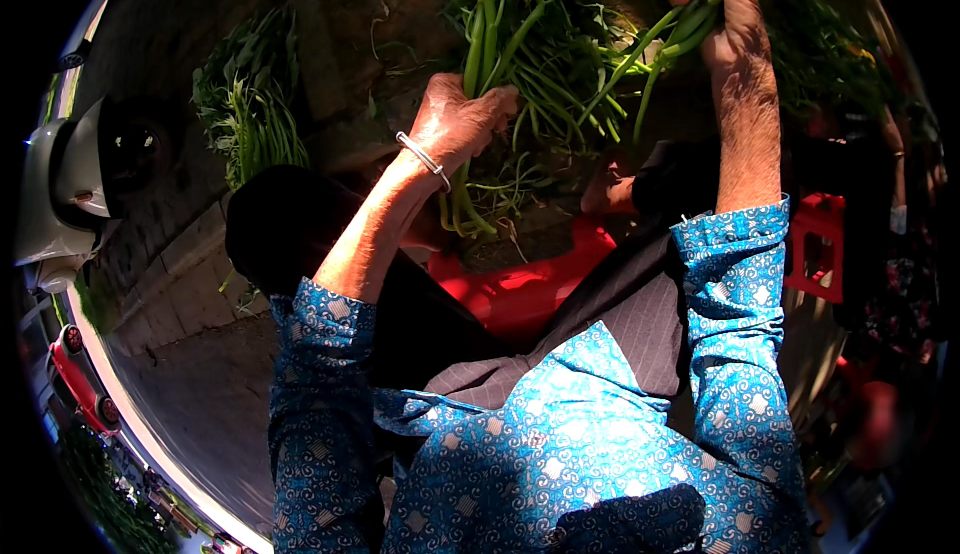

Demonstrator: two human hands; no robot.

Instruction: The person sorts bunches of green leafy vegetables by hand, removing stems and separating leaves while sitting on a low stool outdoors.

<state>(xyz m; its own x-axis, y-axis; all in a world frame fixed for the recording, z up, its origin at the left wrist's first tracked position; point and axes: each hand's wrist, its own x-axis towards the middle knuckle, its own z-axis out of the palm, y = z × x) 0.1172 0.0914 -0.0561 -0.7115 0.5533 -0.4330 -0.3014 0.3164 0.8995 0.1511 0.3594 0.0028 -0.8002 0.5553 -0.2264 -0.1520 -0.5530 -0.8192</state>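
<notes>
Snags first, drops second, snaps last

Loose heap of greens (550, 104), far centre: stems tangle, so a pull could drag neighbours along. Left hand (458, 114), fingers clenched round a thick bunch (483, 44) beside the heap; slack grip might shed stems. Right hand (738, 24), fingers grasping a thinner bunch (690, 29), far right; tight squeeze could snap stalks.

Count: red stools (515, 289), two; leafy pile (255, 104) at left, one; central heap, one; held bunches, two; bangle (423, 161), one.
</notes>
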